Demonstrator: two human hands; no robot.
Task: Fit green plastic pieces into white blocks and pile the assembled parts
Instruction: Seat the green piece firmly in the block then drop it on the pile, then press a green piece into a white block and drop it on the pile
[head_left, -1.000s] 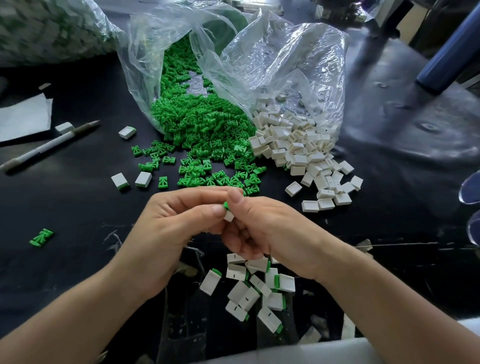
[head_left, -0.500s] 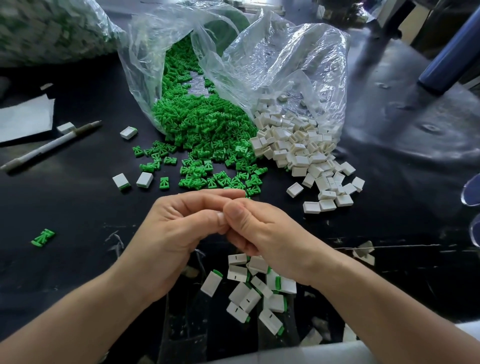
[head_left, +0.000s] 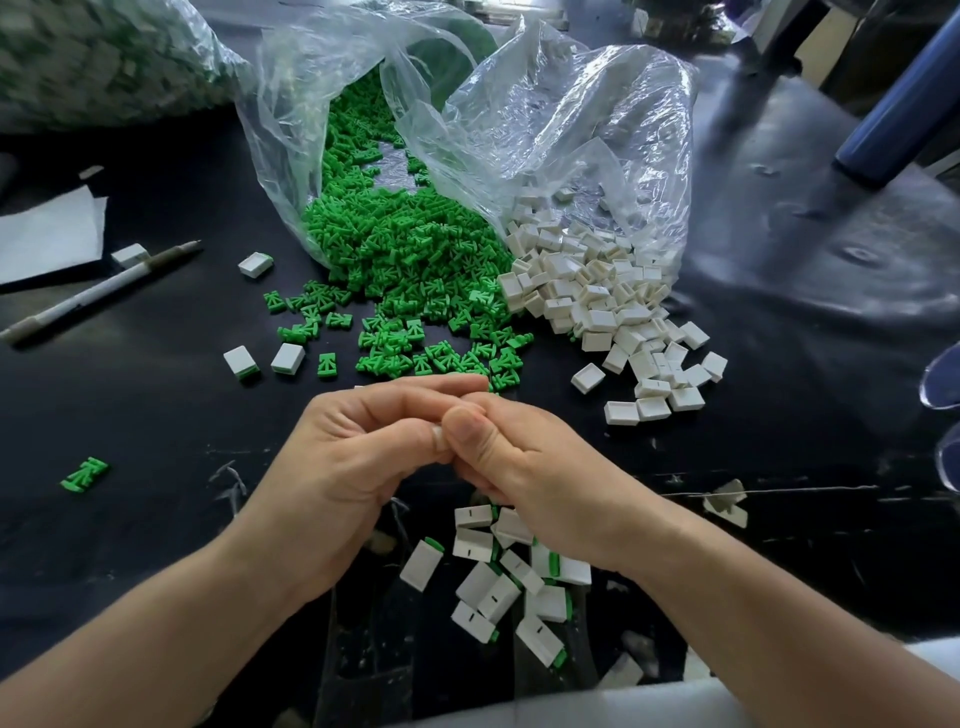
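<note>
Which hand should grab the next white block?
Probably the right hand. The loose white blocks lie on its side, just beyond its knuckles, and the left hand would have to cross over it. Both hands are pinched together now.

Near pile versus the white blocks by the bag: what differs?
The near pile is small, its blocks tipped with green; the white blocks are many and plain white. The near pile lies apart from the bag; the white blocks spill out of it. Both are white and boxy.
</note>
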